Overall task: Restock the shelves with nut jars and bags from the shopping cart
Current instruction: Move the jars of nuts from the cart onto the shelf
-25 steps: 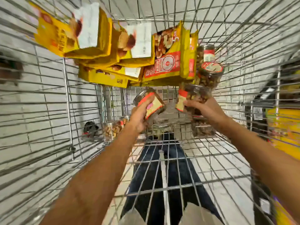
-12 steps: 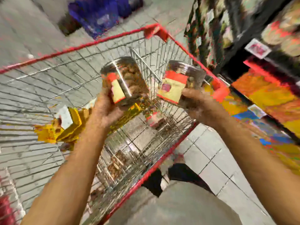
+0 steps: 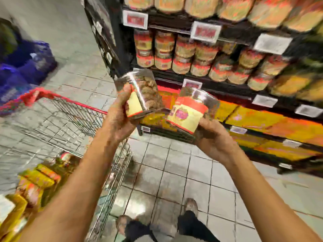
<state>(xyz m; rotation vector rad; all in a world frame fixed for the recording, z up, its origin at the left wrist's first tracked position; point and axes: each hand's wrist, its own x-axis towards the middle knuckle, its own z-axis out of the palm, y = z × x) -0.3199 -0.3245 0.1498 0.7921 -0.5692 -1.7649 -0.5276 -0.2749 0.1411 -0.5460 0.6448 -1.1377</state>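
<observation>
The left hand [image 3: 118, 119] grips one jar, fingers and thumb wrapped round its lower half over the label. The right hand [image 3: 215, 138] cups a second jar from beneath, palm under its base and side. Both jars are held up in the air, close beside each other; through the blur I cannot tell whether they touch. The left jar [image 3: 146, 93] leans with its top end away from the person, and the right jar [image 3: 190, 109] tilts the same way, label up.

Ahead of the hands and a little above them runs the shelf [image 3: 218, 85], carrying a stacked row of similar jars [image 3: 183, 56]. Behind and below the left hand stands the cart [image 3: 73, 103], with yellow bags [image 3: 36, 179] lying in it.

The jars look like clear rigid containers packed full of nuts, so they are likely stiff, moderately heavy and smooth-walled. The bare wall would probably slip more readily than the paper label. A one-handed hold round the middle, across the label, seems the surest. For setting down, the base should be free, so the right hand's under-cupping hold would need to move to the side. A nudge could topple the stacked row.
</observation>
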